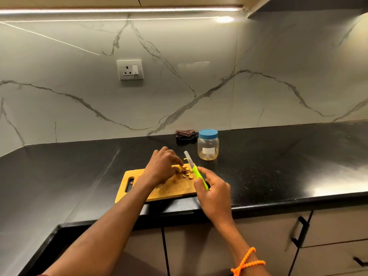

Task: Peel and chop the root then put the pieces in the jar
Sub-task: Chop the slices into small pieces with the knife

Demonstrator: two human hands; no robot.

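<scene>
A wooden cutting board [171,189] lies on the black counter. Sliced root pieces [187,172] are heaped near its far right corner. My left hand [162,166] hovers over the board with curled fingers pinching at the pieces. My right hand [213,191] holds a knife [192,166] by its green handle, blade pointing away and raised above the board's right edge. A clear plastic jar [208,146] with a blue lid on stands behind the board to the right; a little yellowish stuff shows at its bottom.
A folded dark cloth [185,134] lies by the wall left of the jar. Peel scraps [159,185] lie on the board near my left wrist. A wall socket [130,70] sits on the marble backsplash. The counter edge runs below the board, with cabinet doors underneath.
</scene>
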